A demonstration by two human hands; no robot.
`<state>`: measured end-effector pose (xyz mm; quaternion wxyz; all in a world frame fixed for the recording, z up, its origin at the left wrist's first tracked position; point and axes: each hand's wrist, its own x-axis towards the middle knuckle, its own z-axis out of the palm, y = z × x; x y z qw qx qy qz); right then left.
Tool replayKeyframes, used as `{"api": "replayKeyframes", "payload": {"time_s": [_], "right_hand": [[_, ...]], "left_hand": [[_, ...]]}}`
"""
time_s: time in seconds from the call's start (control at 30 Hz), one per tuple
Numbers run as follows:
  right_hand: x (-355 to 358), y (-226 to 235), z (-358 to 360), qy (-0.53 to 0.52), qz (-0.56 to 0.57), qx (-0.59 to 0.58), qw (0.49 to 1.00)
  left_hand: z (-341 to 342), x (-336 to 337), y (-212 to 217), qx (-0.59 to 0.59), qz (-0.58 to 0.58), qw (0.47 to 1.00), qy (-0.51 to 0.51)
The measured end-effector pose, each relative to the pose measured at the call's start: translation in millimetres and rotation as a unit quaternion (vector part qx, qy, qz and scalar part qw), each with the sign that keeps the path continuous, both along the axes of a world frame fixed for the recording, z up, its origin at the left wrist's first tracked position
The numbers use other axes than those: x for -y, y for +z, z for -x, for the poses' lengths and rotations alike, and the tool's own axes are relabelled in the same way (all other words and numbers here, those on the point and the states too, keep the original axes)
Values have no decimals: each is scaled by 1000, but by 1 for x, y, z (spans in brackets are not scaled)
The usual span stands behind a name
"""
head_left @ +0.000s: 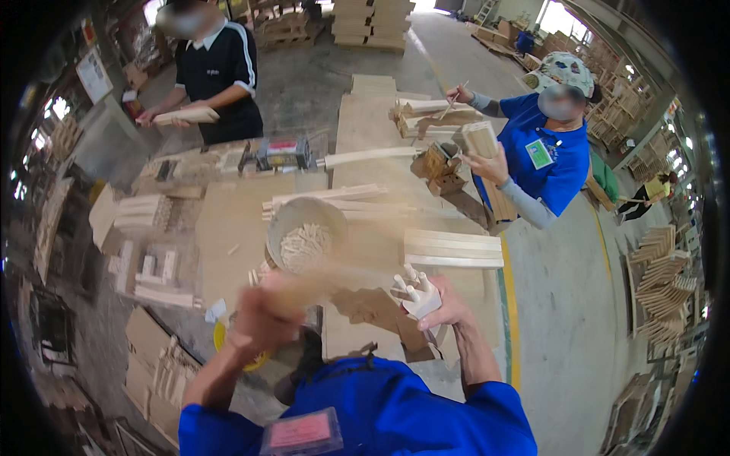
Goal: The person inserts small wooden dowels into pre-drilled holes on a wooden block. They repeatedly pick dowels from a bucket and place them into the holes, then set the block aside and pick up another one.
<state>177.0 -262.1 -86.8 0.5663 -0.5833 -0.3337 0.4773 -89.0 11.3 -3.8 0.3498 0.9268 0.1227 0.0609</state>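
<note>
In the head view, the right hand (439,304) is closed around a pale wooden block (417,292) with several short pegs standing up out of it, held just above the tabletop (228,220) near its front edge. The left hand (262,311) is raised and motion-blurred, fingers curled shut on a blurred stick-like tool (319,283), seemingly a small mallet or handle, that sweeps toward the block. Judging by this, the work in hand is seating pegs in the block; to do it well, the block should be gripped low and firm with fingers clear of the peg tops, and the strokes should fall straight down the peg's axis, short rather than hard. The right forearm comes up from the lower edge with the wrist bent inward, the left elbow out to the side and the wrist cocked. Just beyond the hands stands a round bowl (304,232) full of loose wooden pegs, with flat wooden slats (452,249) to its right. Across the tabletop, a person in a black shirt (217,72) holds a wooden piece, and a person in a blue shirt (551,152) handles a bundle of sticks.
</note>
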Motion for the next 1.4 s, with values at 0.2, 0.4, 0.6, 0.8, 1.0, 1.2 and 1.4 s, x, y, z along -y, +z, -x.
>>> {"api": "replayKeyframes", "payload": {"time_s": [0.2, 0.4, 0.6, 0.8, 1.0, 1.2, 1.4], "right_hand": [[-11, 6, 0, 11, -4, 32, 999], [-43, 13, -18, 44, -29, 87, 995], [-123, 58, -53, 95, -66, 209, 971], [-290, 58, -109, 50, 99, 376, 920], [-414, -76, -128, 177, 171, 506, 827], [-393, -115, -131, 151, 82, 520, 837], [-170, -106, -149, -13, 145, 569, 809]], "left_hand": [[-2, -10, 6, 9, 146, 983, 107], [-13, -12, -5, -23, 154, 980, 120], [-5, -25, -66, 47, 106, 980, 164], [33, 10, -178, 8, 183, 964, 194], [27, 34, -224, -164, 25, 982, 93], [9, 46, -243, -173, 24, 967, 187], [6, 38, -260, -36, -194, 971, 137]]}}
